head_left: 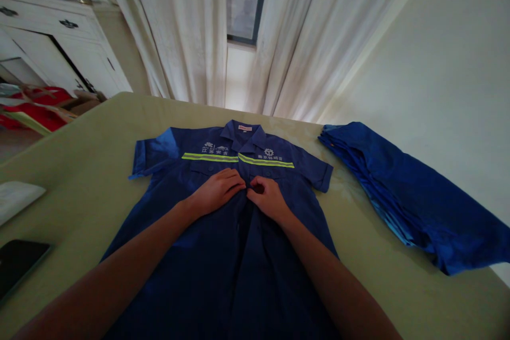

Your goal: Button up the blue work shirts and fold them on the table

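A dark blue short-sleeved work shirt (167, 212) with a yellow-green reflective stripe across the chest lies flat, front up, on a pale green table (87, 170). Both hands meet at the shirt's front placket, just below the stripe. My left hand (217, 190) pinches the left edge of the placket with its fingers pressed together. My right hand (266, 196) is curled closed on the right edge, fingertips touching the left hand's. What lies between the fingertips is too small to make out.
A pile of folded bright blue garments (410, 196) lies on the table's right side, near the wall. A dark phone (18, 263) and a white object (16, 196) sit at the left edge. White curtains, a white cabinet and red items stand behind.
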A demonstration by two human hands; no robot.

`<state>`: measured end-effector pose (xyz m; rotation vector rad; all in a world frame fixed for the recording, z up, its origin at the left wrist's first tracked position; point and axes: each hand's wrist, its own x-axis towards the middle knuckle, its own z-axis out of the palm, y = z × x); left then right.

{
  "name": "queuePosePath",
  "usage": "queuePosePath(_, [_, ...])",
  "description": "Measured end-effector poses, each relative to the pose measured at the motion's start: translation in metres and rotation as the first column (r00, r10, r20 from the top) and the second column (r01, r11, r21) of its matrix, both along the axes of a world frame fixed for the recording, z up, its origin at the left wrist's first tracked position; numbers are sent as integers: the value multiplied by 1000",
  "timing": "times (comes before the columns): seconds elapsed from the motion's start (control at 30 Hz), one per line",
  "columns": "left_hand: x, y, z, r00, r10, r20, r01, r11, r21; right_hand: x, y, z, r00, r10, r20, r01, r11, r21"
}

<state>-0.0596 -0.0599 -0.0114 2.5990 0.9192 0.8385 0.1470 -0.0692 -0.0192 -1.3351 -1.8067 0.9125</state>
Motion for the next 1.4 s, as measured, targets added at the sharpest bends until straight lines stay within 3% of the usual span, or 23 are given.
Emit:
queuePosePath(0.13, [-3, 2, -14, 999, 6, 52, -3, 998, -60, -2, 0, -3, 996, -50, -67, 49, 999, -16])
queuePosePath(0.33, [-6, 1, -9, 989, 47, 140, -16, 976, -215, -6, -5, -10, 991, -133, 0, 132, 984, 122])
queuePosePath(0.6, [-3, 0, -11, 993, 40, 110, -21, 985, -174, -4, -4, -7, 996, -62, -57, 66, 996, 60])
queuePosePath(0.93, [-4, -2, -5, 991, 75, 111, -50, 976, -211, -7, -9, 0, 1000, -15, -27, 20, 983, 181])
queuePosePath(1.13, [-4, 0, -3, 984, 114, 138, -71, 955, -288, -1, -2, -3, 992, 29, -127, -18, 996, 85])
queuePosePath(1.4, [-4, 1, -1, 973, 103, 206, -42, 959, -281, 14, 11, 1, 936, 187, -297, -238, 961, -145])
